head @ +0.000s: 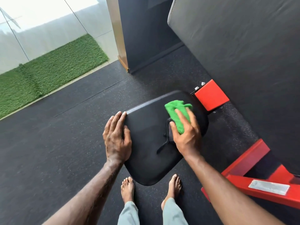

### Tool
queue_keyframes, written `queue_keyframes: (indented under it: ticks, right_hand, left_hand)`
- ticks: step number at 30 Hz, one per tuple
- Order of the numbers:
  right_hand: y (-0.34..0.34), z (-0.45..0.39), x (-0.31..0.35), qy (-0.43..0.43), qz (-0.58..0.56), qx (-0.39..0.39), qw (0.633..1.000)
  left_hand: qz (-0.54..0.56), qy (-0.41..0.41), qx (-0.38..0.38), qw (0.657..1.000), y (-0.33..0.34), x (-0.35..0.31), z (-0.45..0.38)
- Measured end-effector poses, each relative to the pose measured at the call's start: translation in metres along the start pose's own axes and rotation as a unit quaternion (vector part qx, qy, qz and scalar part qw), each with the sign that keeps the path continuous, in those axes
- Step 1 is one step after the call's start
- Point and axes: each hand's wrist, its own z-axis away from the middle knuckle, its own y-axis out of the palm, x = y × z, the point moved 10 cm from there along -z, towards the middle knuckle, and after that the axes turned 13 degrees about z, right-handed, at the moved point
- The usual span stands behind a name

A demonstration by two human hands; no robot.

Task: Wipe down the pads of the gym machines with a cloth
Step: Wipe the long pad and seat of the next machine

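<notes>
— Pressing down on that black padded seat cushion, is the right hand?

— Yes. It lies near the cushion's far right part with a crumpled bright green microfibre cloth under it. The fingers are spread and nearly straight over the cloth, the thumb out to the left, so the palm pushes the cloth flat against the pad rather than clutching it. Part of the cloth sticks out beyond the fingertips, towards the red square metal bracket.

— And the left hand?

— It rests on the cushion's left edge, fingers straight and together, pointing away from the person, the thumb lying on the top surface. It holds nothing.

— Anything else on the seat?

— A dark crease or tear line runs just left of the right hand; I cannot tell which.

— What surrounds it?

— A large grey upholstered back pad rises slanted at the upper right. A red steel frame beam with a silver label lies at the lower right. Two bare feet stand on the dark speckled rubber floor, one on each side of the seat's near corner. A green artificial-turf strip lies at the far left, beside glass panels.
</notes>
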Motion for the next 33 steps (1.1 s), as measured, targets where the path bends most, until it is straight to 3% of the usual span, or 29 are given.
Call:
queue_keyframes:
  ticks: [2, 3, 6, 9, 11, 15, 21, 23, 33]
  right_hand:
    - [0.002, 0.018, 0.005, 0.099, -0.015, -0.03, 0.994]
    - [0.004, 0.031, 0.018, 0.091, -0.016, -0.025, 0.995]
    - [0.007, 0.062, 0.05, -0.028, -0.022, 0.032, 0.999]
    - [0.004, 0.062, 0.06, -0.095, -0.057, 0.148, 0.983]
    - [-0.001, 0.058, 0.055, -0.043, -0.094, 0.23, 0.968]
    - [-0.033, 0.059, 0.051, 0.122, -0.219, 0.268, 0.93]
    - [-0.111, 0.082, 0.086, 0.256, -0.381, 0.228, 0.858]
    - [-0.144, 0.093, 0.094, 0.283, -0.42, 0.187, 0.842]
    - [-0.254, 0.098, 0.087, 0.312, -0.462, 0.077, 0.827]
  left_hand:
    - [-0.006, -0.004, 0.002, 1.0, -0.001, 0.002, 0.0]
    - [-0.01, -0.014, 0.009, 1.0, 0.0, 0.005, 0.001]
    - [-0.005, -0.044, 0.046, 0.998, 0.008, 0.013, 0.001]
    - [0.02, -0.081, 0.126, 0.989, 0.009, 0.006, -0.013]
    - [0.02, -0.142, 0.168, 0.975, -0.006, -0.001, -0.01]
    - [0.073, -0.281, 0.182, 0.94, -0.045, -0.024, 0.032]
    - [0.204, -0.338, 0.235, 0.888, -0.063, -0.08, 0.074]
    - [0.256, -0.334, 0.248, 0.872, -0.07, -0.129, 0.085]
    - [0.289, -0.201, 0.357, 0.865, -0.059, -0.278, 0.108]
